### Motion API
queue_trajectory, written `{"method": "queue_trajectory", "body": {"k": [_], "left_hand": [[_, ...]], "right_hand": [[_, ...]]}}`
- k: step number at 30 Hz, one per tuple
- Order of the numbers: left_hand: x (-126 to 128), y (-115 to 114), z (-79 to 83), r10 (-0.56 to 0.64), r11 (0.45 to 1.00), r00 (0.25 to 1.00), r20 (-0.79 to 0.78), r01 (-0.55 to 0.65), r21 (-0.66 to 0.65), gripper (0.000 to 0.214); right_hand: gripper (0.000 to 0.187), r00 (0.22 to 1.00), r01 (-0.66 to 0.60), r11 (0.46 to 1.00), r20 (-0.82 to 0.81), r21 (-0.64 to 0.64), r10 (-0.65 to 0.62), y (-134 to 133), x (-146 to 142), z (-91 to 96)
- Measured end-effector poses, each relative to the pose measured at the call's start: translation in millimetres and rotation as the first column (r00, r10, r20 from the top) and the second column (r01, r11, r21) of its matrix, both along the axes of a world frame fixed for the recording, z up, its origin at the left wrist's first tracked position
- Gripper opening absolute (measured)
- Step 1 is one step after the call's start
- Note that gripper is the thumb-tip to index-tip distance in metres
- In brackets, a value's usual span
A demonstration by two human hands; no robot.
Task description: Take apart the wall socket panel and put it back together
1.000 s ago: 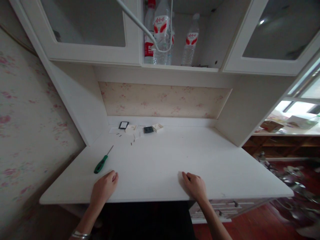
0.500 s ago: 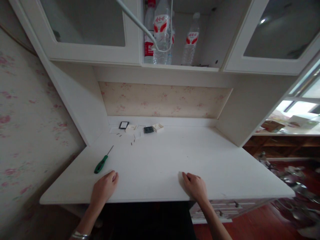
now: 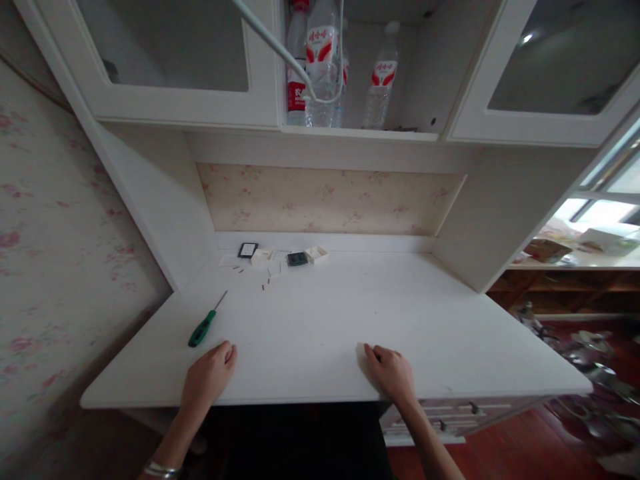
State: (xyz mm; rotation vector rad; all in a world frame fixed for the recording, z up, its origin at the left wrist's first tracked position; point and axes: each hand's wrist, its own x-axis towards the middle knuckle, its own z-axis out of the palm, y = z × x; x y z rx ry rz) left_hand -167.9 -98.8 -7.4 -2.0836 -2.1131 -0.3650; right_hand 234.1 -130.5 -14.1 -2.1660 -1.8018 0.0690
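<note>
My left hand (image 3: 210,371) rests as a closed fist near the front edge of the white desk (image 3: 310,333), nothing showing in it. Just beyond that fist lies a screwdriver (image 3: 203,329) with a green handle, its shaft pointing away from me. My right hand (image 3: 391,373), also a fist, rests on the desk further right and touches only the desktop. Toward the back left are a black-framed white plate (image 3: 247,250), a dark rectangular part (image 3: 297,259), a small open white box (image 3: 316,255), another white casing piece (image 3: 261,257) and several small screws (image 3: 263,287).
Overhead, a cabinet shelf (image 3: 360,135) holds several plastic bottles (image 3: 383,77), with a white curved rod (image 3: 280,48) hanging before it. A flowered wall (image 3: 45,253) bounds the left. Metal cookware (image 3: 595,373) is on the red floor at right, below a window ledge (image 3: 600,260).
</note>
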Motion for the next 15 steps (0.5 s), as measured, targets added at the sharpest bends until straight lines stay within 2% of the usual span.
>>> {"method": "queue_trajectory", "body": {"k": [8,11,13,15], "left_hand": [[1,1,-0.6,-0.011,1.000,1.000,-0.015,0.011,0.011,0.028],[1,2,-0.8,0.008,1.000,1.000,-0.029,-0.008,0.004,0.028],[2,3,-0.7,0.017,1.000,0.999,-0.033,-0.017,0.002,0.029],[2,4,-1.1,0.022,1.000,0.999,-0.027,-0.021,0.002,0.029]], "right_hand": [[0.048,0.998,0.009,1.000,-0.056,-0.011,-0.010,-2,-1,-0.1],[0.052,0.971,0.056,0.998,-0.232,-0.024,-0.060,6,6,0.1],[0.055,0.915,0.065,0.998,-0.397,-0.009,-0.063,17,13,3.3],[0.054,0.837,0.015,1.000,-0.546,0.019,-0.002,33,18,9.5]]}}
